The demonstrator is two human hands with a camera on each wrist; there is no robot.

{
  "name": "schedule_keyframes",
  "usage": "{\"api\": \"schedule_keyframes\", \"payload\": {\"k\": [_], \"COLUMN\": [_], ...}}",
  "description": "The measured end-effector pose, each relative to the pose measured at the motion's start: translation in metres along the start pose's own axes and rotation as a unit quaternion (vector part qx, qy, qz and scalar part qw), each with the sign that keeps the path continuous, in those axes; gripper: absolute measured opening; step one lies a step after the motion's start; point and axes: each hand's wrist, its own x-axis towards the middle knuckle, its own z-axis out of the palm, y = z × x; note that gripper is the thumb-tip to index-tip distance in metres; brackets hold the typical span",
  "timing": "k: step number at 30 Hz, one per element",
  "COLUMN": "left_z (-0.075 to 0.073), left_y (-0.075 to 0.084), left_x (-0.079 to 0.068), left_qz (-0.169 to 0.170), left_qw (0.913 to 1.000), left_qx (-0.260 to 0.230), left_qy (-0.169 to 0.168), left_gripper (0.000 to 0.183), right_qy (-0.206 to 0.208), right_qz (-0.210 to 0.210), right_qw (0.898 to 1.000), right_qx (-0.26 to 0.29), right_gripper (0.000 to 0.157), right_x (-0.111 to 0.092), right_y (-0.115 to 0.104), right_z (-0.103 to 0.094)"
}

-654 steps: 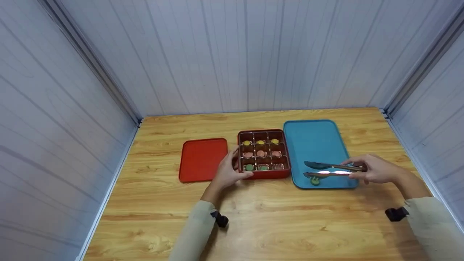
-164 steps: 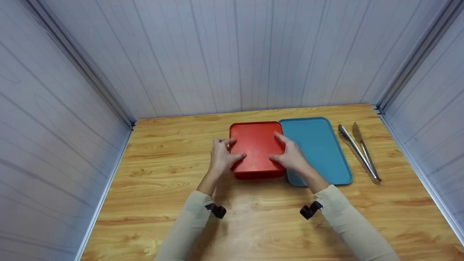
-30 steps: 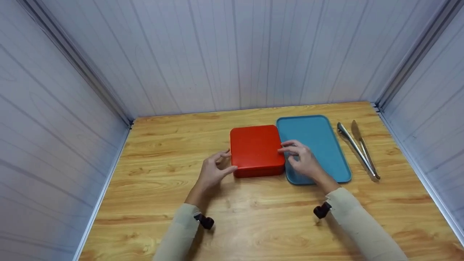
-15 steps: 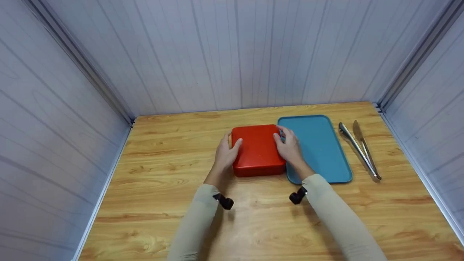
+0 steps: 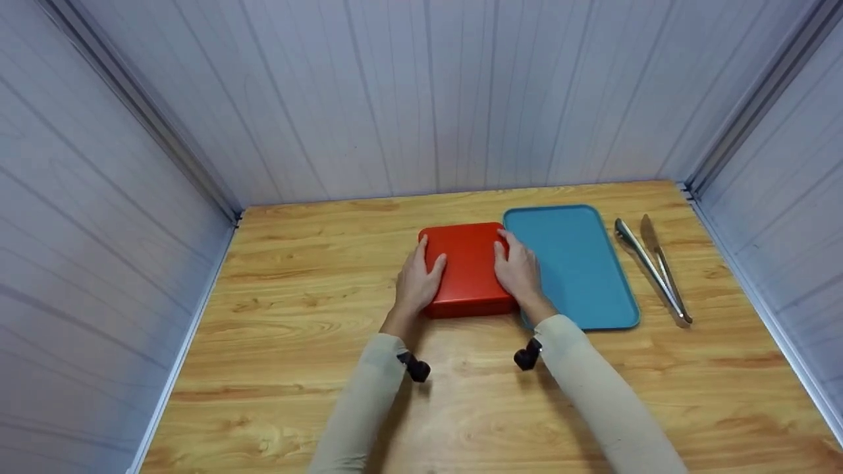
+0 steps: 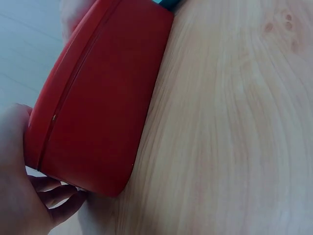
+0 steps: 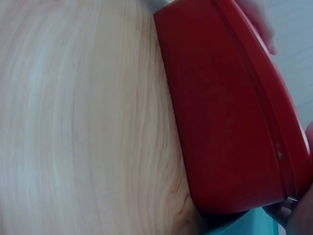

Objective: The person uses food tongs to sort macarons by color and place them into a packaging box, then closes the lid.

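A square red box (image 5: pixel 469 270) sits on the wooden table with its red lid on, so its inside is hidden. My left hand (image 5: pixel 417 280) grips the box's left side, thumb lying over the lid's edge. In the left wrist view, the fingers (image 6: pixel 56 196) bend round the side of the box (image 6: pixel 105 98). Opposite, my right hand (image 5: pixel 518 266) holds the right side, thumb also on top. From the right wrist, a thin seam between lid and box (image 7: pixel 220 107) shows, and part of that hand appears at the right edge.
A blue tray (image 5: pixel 573 263) lies right against the box's right side, with nothing on it. Metal tongs (image 5: pixel 649 270) rest spread on the table beyond the tray. White panel walls (image 5: pixel 395 99) enclose the table at the back and sides.
Earlier the box stood uncovered with yellow, pink and green pieces in its compartments, and my right hand held the tongs. Since one second ago both hands have moved onto the box's sides.
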Motion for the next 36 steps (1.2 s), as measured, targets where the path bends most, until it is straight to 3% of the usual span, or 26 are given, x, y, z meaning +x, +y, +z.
{"api": "schedule_keyframes", "payload": {"k": [4,11,13,19,24,28,30,33,36], "left_z": [0.002,-0.001,0.0,-0.003,-0.016,-0.027,-0.026,-0.014,-0.002], "left_y": [-0.004,-0.008,-0.009,0.0,0.019,0.035,0.033,0.018,0.006], "left_x": [0.002,0.004,0.003,-0.002,-0.012,-0.024,-0.023,-0.012,0.0], "left_qz": [0.0,0.003,0.006,0.009,-0.002,-0.011,-0.009,0.008,0.02], "left_qw": [0.9999,0.9999,0.9999,0.9996,0.9999,0.9998,0.9998,0.9998,0.9992], "left_qx": [0.016,0.006,0.004,0.024,0.013,-0.003,-0.003,0.02,0.031], "left_qy": [0.001,0.016,0.014,0.012,-0.001,-0.017,-0.014,0.005,0.013], "left_gripper": [0.08,0.078,0.078,0.086,0.088,0.086,0.085,0.085,0.086], "right_qy": [0.014,0.0,-0.003,-0.008,-0.067,-0.109,-0.116,-0.113,-0.111], "right_qz": [-0.017,-0.005,-0.004,-0.008,0.003,0.014,0.013,0.004,0.009], "right_qw": [1.0,1.0,1.0,1.0,0.996,0.991,0.99,0.991,0.991], "right_qx": [-0.006,0.023,0.014,-0.001,-0.053,-0.079,-0.073,-0.074,-0.077], "right_gripper": [0.044,0.045,0.045,0.051,0.075,0.087,0.088,0.086,0.081], "right_x": [-0.003,-0.022,-0.023,-0.011,0.005,0.009,0.007,0.007,0.001], "right_y": [0.003,-0.043,-0.045,-0.023,-0.002,-0.001,-0.004,-0.005,-0.019], "right_z": [0.002,-0.019,-0.019,-0.005,0.006,0.003,0.0,-0.002,-0.015]}}
